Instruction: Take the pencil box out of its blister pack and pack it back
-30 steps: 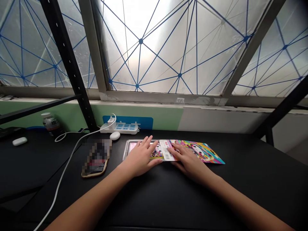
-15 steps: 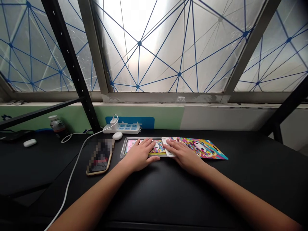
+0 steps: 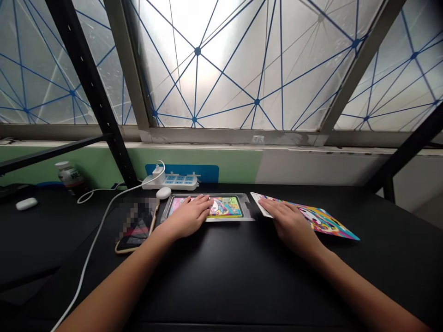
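A clear plastic tray [image 3: 246, 213] with a colourful cartoon insert lies flat on the black table [image 3: 242, 276] near the far edge. My left hand [image 3: 188, 216] rests palm down on its left half, fingers spread. A colourful printed card sleeve [image 3: 327, 220] lies to the right of the tray, apart from it. My right hand [image 3: 292, 223] presses flat on the sleeve's left end, fingers together.
A phone [image 3: 136, 226] lies left of the tray. Behind it stand a white power strip [image 3: 173, 181] with a white cable [image 3: 90, 249], a small white case [image 3: 164, 192], a bottle [image 3: 69, 177] and a white mouse [image 3: 26, 203]. A black frame post [image 3: 93, 92] rises by the window.
The sleeve and the tray overlapped before. Now the sleeve has slid right off the tray under my right hand, and the tray's insert is uncovered under my left hand.
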`<state>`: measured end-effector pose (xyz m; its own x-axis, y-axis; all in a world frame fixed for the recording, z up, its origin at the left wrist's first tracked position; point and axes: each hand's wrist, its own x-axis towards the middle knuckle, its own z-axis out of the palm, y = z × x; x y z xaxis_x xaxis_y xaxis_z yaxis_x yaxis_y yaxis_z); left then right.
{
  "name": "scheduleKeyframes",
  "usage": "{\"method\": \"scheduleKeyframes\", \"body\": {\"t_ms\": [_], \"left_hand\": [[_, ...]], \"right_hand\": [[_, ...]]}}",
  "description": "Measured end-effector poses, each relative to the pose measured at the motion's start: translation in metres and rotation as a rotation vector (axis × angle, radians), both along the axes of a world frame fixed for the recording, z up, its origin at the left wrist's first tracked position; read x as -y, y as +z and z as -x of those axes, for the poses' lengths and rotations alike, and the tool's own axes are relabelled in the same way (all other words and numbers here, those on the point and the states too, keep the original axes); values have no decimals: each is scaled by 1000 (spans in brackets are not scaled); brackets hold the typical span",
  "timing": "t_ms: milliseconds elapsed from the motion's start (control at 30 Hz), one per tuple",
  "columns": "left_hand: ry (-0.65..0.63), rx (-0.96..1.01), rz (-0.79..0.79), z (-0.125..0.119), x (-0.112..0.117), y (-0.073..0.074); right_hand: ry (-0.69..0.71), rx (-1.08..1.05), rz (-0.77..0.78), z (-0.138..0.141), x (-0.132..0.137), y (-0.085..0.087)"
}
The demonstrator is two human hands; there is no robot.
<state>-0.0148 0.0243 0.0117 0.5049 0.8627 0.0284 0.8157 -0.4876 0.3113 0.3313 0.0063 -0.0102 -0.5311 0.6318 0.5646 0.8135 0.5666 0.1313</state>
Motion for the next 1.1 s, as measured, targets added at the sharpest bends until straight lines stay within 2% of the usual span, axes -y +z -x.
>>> {"method": "scheduleKeyframes", "body": {"t_ms": [100, 167, 267, 333, 400, 500, 633, 733, 967, 1100], "left_hand": [[5, -11, -35, -3, -3, -3], [18, -17, -62, -7, -6, -4], [36, -28, -96, -17, -15, -4], [38, -41, -117, -24, -22, -2], [39, -56, -139, -33, -27, 1], [43, -68, -198, -44, -31, 3], [28, -74, -270, -46, -28, 1], [-4, -86, -289, -41, -27, -3], [67, -99, -363, -40, -24, -12], [172, -138, -461, -37, -13, -9]], "right_hand": [[112, -7, -98, 29, 28, 13], [230, 9, -62, 54, 54, 17], [409, 80, 30, 94, 89, 11], [477, 133, 115, 120, 100, 2], [482, 159, 213, 143, 97, -5], [448, 148, 333, 166, 69, -7], [546, 45, 470, 170, 27, 5], [580, -43, 549, 166, 15, 12], [582, -37, 549, 163, 17, 6], [655, -54, 388, 160, 17, 1]]}}
